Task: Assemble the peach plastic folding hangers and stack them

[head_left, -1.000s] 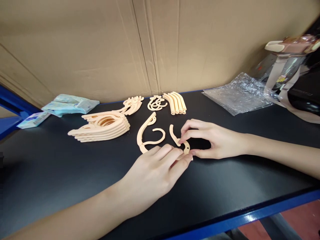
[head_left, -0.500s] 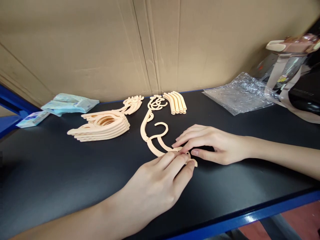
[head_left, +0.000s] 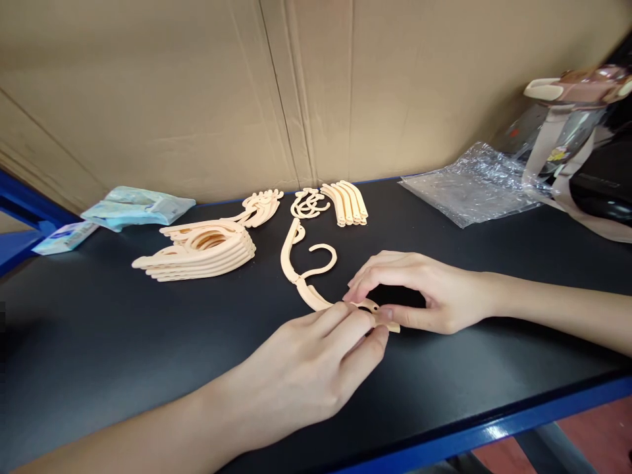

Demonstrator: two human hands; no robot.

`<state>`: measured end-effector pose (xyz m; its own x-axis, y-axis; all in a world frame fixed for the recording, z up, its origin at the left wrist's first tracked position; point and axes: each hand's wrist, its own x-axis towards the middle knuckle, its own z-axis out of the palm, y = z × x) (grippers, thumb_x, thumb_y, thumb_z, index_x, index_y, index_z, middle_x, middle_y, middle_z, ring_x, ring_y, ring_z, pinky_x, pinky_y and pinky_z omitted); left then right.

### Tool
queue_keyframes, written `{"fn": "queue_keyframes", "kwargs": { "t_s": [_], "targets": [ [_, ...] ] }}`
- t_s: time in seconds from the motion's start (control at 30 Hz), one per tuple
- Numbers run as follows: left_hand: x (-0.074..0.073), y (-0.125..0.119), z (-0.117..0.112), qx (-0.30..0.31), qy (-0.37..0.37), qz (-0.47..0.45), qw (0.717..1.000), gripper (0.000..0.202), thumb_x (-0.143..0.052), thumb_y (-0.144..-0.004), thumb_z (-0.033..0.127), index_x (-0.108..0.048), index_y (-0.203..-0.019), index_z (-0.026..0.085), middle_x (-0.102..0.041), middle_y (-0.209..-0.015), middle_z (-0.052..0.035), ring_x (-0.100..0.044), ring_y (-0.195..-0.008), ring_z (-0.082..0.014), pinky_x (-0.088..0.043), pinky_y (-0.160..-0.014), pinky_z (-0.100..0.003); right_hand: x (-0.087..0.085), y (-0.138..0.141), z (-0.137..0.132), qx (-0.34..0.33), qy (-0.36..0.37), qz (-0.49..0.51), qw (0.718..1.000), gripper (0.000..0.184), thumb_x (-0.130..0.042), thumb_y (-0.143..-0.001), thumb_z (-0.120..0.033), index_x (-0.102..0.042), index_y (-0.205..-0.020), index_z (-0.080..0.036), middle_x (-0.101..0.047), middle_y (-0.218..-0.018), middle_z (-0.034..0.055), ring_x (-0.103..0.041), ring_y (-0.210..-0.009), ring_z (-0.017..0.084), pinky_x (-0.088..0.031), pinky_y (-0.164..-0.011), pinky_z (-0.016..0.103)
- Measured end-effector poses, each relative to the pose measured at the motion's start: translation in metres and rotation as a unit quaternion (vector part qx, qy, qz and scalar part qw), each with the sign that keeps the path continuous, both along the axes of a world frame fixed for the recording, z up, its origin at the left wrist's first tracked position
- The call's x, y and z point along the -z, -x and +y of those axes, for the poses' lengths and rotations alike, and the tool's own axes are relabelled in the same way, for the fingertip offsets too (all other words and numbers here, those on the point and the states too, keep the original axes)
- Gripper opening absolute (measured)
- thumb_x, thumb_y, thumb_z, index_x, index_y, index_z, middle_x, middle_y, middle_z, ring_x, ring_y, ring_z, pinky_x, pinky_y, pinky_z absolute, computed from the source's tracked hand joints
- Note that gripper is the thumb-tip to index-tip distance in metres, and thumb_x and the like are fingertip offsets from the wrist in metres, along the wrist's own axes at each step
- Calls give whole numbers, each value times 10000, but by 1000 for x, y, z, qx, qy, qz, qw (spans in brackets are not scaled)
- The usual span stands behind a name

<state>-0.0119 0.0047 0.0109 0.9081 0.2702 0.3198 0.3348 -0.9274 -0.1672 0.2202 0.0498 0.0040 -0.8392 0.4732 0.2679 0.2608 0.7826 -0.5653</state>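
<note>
Black workbench (head_left: pixel 123 329) before a cardboard wall (head_left: pixel 172 99): my left hand (head_left: pixel 316 368) and right hand (head_left: pixel 419 293) both pinch the near end of a peach hanger arm (head_left: pixel 310 294) lying flat at mid-table, where I judge steady, level fingertip pressure would keep its parts aligned.

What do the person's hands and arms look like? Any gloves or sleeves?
No gloves: the left hand and right hand are bare, with no rings showing and short, plain nails. The left forearm and right forearm are bare too: no sleeves, watch or bracelet in view.
</note>
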Motion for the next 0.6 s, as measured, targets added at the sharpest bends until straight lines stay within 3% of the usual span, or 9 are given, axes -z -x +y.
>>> {"fn": "queue_keyframes", "kwargs": {
  "t_s": [0.1, 0.2, 0.3, 0.37, 0.47, 0.6],
  "targets": [
    [-2, 2, 5, -33, 2, -62, 997, 206, -461, -978, 183, -599, -1114, 111, -659, -926, -60, -617, -839, -195, -542, -705, -300, 1, 1, 0, -5, -32, -5, 999, 209, -590, -911, -221, -581, -1113, -165, -674, -1069, 83, -599, -972, 189, -469, -871, 343],
    [-4, 8, 17, -111, -37, -101, 988, 197, -435, -984, 226, -603, -1004, 126, -646, -907, -78, -605, -820, -205, -511, -666, -311, 2, 1, 2, -9, -63, 1, 998, 258, -630, -900, -266, -582, -1126, -151, -661, -1075, 92, -581, -981, 186, -469, -867, 327],
    [0, 16, 33, -227, -8, -105, 968, 253, -425, -993, 302, -579, -1100, 134, -637, -1044, -104, -594, -966, -249, -517, -798, -371, 4, 1, 4, -6, -101, 0, 995, 355, -677, -875, -390, -596, -1118, -144, -654, -1098, 98, -579, -998, 187, -467, -879, 317],
    [5, 20, 43, -281, 51, -126, 950, 364, -426, -992, 365, -508, -1272, 146, -572, -1267, -127, -520, -1190, -282, -470, -976, -439, 4, 1, 4, -4, -124, -5, 992, 427, -704, -838, -457, -604, -1113, -146, -640, -1126, 100, -584, -991, 183, -467, -873, 305],
    [13, 22, 51, -310, 129, -130, 933, 492, -453, -975, 444, -431, -1399, 195, -406, -1493, -116, -365, -1383, -296, -362, -1112, -494, 4, 1, 2, -6, -143, -12, 990, 458, -719, -817, -480, -610, -1125, -160, -605, -1195, 101, -583, -999, 172, -463, -874, 284],
    [16, 20, 52, -309, 183, -139, 923, 516, -510, -944, 442, -426, -1411, 239, -383, -1525, -75, -355, -1403, -277, -349, -1131, -481, 3, 2, 1, -5, -144, -23, 989, 374, -679, -864, -421, -616, -1122, -159, -600, -1202, 103, -578, -1034, 180, -456, -905, 289]
  ]
}}
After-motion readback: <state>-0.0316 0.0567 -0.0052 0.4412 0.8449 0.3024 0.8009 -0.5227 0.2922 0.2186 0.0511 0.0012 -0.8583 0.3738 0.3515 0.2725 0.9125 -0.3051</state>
